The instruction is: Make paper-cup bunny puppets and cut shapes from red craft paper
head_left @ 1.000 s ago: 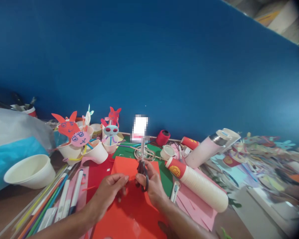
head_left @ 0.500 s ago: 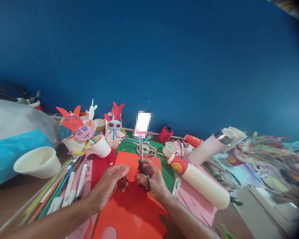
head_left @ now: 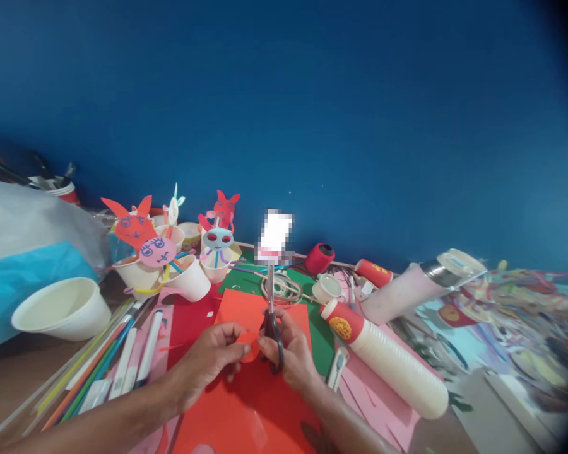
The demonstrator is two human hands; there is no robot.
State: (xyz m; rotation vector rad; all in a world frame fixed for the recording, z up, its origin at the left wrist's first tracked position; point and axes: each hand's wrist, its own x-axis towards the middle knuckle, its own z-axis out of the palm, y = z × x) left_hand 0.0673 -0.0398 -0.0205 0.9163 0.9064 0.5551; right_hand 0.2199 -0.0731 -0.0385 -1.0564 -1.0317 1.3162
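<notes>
Left hand (head_left: 242, 348) pinching small red paper (head_left: 250, 348), right hand (head_left: 284, 345) closed around scissors' dark handles (head_left: 275, 343)

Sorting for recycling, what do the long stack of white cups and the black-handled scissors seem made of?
Long stack of white cups: probably matte paper, going by dull, pale rims, possibly coated. Black-handled scissors: metal blades, from their silvery shine; handles likely plastic, smooth, evenly black.

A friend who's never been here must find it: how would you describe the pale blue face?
Start at the blue wall and drop to the cups on the left. The pale blue face stands above the one closest to the orange sheet. Unlike the red face behind it and the pink face to its left, it has solid red eyes.
</notes>
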